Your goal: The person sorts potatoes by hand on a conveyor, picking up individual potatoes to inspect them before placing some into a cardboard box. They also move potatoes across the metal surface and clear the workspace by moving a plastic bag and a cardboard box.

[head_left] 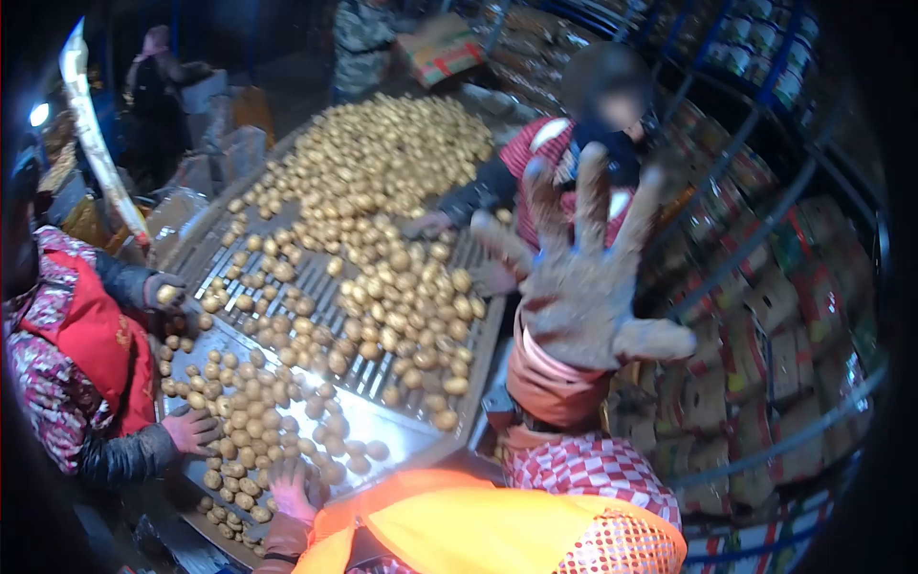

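My right hand (579, 287), in a dirt-caked glove, is raised close to the camera. Its palm faces me, the fingers are spread and nothing is in it. Low in the view, my left hand (294, 490) rests at the edge of the potatoes (251, 421) on a shiny metal tray (387, 440). Its fingers look stretched out and somewhat blurred, with no potato visible in them. Beyond the tray, many more potatoes (382, 163) cover a slatted sorting table (330, 368).
At the left, a co-worker in a red vest (96, 311) has one hand on the potatoes and one holding a potato. Another person (550, 143) reaches over the table's right side. Stacked cardboard boxes (755, 354) stand behind metal rails (741, 258) at right.
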A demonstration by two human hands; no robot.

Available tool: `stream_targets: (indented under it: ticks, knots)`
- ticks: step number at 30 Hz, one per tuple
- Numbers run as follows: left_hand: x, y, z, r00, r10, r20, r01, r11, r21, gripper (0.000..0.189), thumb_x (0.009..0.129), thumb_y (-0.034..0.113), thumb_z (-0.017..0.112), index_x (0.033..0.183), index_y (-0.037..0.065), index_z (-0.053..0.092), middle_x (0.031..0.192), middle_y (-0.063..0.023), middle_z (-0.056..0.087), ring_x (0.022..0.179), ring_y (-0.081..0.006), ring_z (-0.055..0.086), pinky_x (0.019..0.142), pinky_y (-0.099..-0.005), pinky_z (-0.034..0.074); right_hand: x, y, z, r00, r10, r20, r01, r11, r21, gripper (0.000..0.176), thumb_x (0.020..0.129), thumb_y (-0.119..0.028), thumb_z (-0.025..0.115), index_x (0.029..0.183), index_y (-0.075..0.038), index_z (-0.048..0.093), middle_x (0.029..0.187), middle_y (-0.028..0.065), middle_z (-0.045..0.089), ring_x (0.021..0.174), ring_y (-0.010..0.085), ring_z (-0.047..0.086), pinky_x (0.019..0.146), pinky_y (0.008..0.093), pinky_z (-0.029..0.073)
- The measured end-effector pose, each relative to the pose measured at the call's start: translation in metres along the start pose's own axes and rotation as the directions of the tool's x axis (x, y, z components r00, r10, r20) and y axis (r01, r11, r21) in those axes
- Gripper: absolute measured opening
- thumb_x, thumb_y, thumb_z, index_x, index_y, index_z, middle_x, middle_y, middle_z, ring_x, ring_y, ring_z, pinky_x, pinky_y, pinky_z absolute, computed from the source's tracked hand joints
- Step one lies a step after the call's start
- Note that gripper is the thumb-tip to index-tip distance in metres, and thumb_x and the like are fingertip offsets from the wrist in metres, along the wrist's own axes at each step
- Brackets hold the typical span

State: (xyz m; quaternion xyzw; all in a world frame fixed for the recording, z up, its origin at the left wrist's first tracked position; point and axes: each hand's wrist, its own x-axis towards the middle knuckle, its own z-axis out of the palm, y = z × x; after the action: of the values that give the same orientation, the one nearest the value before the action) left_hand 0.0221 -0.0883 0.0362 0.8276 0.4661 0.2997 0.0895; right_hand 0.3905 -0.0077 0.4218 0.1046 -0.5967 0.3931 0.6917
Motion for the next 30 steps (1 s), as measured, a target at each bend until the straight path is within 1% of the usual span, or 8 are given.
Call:
stream_targets:
  ticks: [5,11,14,16,22,25,29,30]
  knots:
    - [-0.014,-0.007,0.001,1.000,0.008,-0.022,-0.008,1.000,0.019,0.047,0.076,0.018,0.066,0.119,-0.001,0.057,0.117,-0.0217,0.057,0.115,-0.0462,0.050,0.101,-0.0592,0.036,0.002,-0.008,0.011,1.000,0.023,0.013,-0.023,1.000,0.017,0.118,0.078,-0.069,0.068,0.160,-0.023,-0.004,0.165,0.0170,-0.013,0.150,0.0452,-0.012,0.110,0.0782,-0.003]
    - [-0.015,-0.038,-0.003,0.991,-0.103,-0.088,0.106,0.994,0.025,0.052,0.080,0.012,0.068,0.130,0.002,0.055,0.135,-0.0208,0.053,0.130,-0.0444,0.045,0.111,-0.0627,0.028,-0.038,0.037,-0.011,0.931,0.253,-0.263,-0.294,0.947,-0.131,0.110,0.080,-0.078,0.059,0.160,-0.022,0.008,0.163,0.0114,0.022,0.148,0.0359,0.027,0.114,0.0637,0.029]
    - [0.009,-0.060,-0.003,0.987,-0.139,-0.083,0.144,0.987,0.068,0.048,0.081,0.014,0.069,0.126,0.004,0.058,0.129,-0.0186,0.057,0.127,-0.0418,0.048,0.107,-0.0587,0.032,-0.100,0.084,-0.057,0.718,0.525,-0.457,-0.666,0.708,-0.235,0.091,0.091,-0.060,0.060,0.158,-0.015,0.018,0.161,0.0120,0.026,0.145,0.0341,0.032,0.116,0.0588,0.027]
    - [0.015,-0.079,0.010,0.975,-0.105,-0.196,0.130,0.984,0.123,0.043,0.082,0.016,0.069,0.123,0.004,0.060,0.124,-0.0173,0.059,0.122,-0.0405,0.051,0.102,-0.0570,0.036,-0.125,0.109,-0.075,0.298,0.603,-0.740,-0.920,0.389,-0.053,0.067,0.098,-0.047,0.055,0.150,-0.008,0.038,0.152,0.0127,0.042,0.137,0.0313,0.043,0.113,0.0498,0.036]
    - [0.009,-0.089,0.012,0.877,-0.467,0.117,0.436,0.874,0.214,0.053,0.084,0.031,0.070,0.128,0.004,0.060,0.135,-0.0197,0.054,0.133,-0.0447,0.042,0.109,-0.0560,0.035,-0.324,0.164,-0.211,0.220,0.395,-0.892,-0.974,0.133,-0.181,0.045,0.096,-0.021,0.063,0.140,-0.011,0.052,0.135,0.0147,0.057,0.115,0.0250,0.061,0.096,0.0354,0.050]
    - [0.006,-0.069,-0.001,0.851,-0.494,0.175,0.453,0.862,0.229,0.056,0.083,0.034,0.071,0.129,0.006,0.060,0.142,-0.0224,0.050,0.136,-0.0440,0.041,0.114,-0.0517,0.035,-0.449,0.221,-0.255,0.139,0.167,-0.976,-0.588,-0.779,-0.217,0.059,0.092,-0.036,0.064,0.148,-0.025,0.046,0.149,0.0203,0.045,0.129,0.0383,0.051,0.112,0.0488,0.038]
    - [0.018,-0.042,-0.025,0.764,-0.605,0.224,0.601,0.794,0.094,0.056,0.080,0.031,0.073,0.130,0.009,0.060,0.141,-0.0225,0.052,0.132,-0.0436,0.046,0.111,-0.0485,0.038,-0.364,0.221,-0.054,0.323,0.560,-0.763,-0.287,-0.710,-0.643,0.077,0.082,-0.060,0.068,0.148,-0.028,0.045,0.151,0.0186,0.043,0.143,0.0413,0.031,0.110,0.0652,0.030]
    - [0.012,-0.045,-0.011,0.783,-0.588,0.204,0.576,0.808,0.120,0.057,0.079,0.031,0.074,0.131,0.012,0.060,0.141,-0.0198,0.051,0.131,-0.0419,0.047,0.111,-0.0512,0.036,-0.383,0.233,-0.034,0.168,0.639,-0.751,-0.252,-0.709,-0.659,0.068,0.087,-0.050,0.063,0.148,-0.027,0.044,0.152,0.0158,0.041,0.144,0.0376,0.030,0.114,0.0634,0.022]
